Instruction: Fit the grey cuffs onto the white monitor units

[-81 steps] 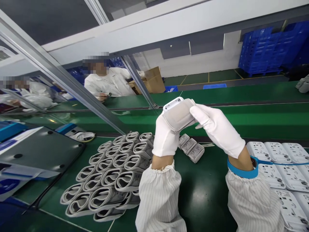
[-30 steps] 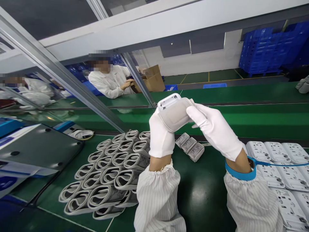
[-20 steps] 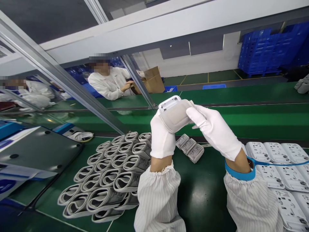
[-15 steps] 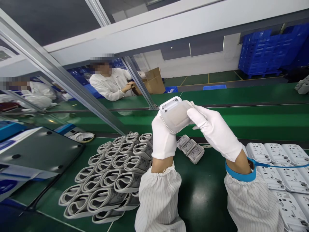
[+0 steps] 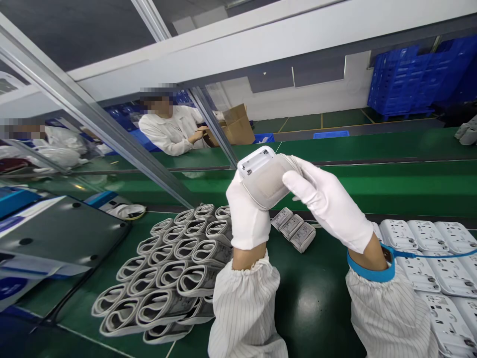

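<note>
Gloved left hand (image 5: 249, 216) holding a white device (image 5: 257, 162) and grey fabric band (image 5: 269, 184), its fingers mostly hidden behind them, right hand (image 5: 330, 201) with fingers pinching the band's right edge, both things raised above the bench (image 5: 316, 303), between rolled grey bands (image 5: 175, 271) and white cases (image 5: 449, 266).

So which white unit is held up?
The white unit against the grey cuff, raised between left hand and right hand; the others lie in rows at right.
</note>
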Demonstrator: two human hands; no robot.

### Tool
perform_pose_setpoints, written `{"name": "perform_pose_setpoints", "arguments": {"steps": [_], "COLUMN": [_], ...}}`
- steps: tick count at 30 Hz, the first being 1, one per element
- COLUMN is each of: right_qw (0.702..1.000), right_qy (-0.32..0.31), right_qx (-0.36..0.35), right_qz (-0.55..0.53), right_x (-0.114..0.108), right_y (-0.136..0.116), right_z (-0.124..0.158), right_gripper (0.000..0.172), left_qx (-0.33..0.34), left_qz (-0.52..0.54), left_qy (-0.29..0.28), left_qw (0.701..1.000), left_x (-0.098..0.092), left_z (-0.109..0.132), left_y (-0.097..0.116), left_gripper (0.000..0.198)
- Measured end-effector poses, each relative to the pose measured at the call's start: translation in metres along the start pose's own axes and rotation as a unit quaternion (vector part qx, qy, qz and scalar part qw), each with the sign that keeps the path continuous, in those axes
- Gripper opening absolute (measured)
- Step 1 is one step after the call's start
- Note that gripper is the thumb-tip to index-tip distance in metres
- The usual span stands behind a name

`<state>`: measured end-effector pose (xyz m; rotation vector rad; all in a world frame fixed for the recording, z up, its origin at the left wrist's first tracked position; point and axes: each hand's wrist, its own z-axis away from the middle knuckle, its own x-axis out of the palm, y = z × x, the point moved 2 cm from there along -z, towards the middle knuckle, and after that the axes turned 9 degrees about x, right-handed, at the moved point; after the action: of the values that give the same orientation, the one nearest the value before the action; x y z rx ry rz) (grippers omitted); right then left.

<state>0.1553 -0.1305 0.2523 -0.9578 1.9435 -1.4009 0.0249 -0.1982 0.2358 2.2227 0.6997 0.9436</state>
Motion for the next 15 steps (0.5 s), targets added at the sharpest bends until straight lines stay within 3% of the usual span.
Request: {"name": "perform_pose_setpoints", "arguments": {"steps": [10,15], "right_qw": [0.999,0.999], "right_qy": [0.027,0.033], "right_qx": [0.018,0.023], "right_qz": [0.036,0.031], "right_x": [-0.0024,-0.0012], "right_y": [0.0023,0.0021], "right_z": [-0.0018,-0.0017], "right_gripper": [0.051,0.052], "left_qx": [-0.061,-0.010], "left_qz": [0.009,-0.022], "left_qy": [-0.002,-0.034], "left_qw": [0.998,0.999], "left_x": [-0.0011,-0.0029], "left_z": [-0.0047,-0.0035], "left_y": [-0.0091,-0.0081], "left_gripper": [0.033,0.035]}}
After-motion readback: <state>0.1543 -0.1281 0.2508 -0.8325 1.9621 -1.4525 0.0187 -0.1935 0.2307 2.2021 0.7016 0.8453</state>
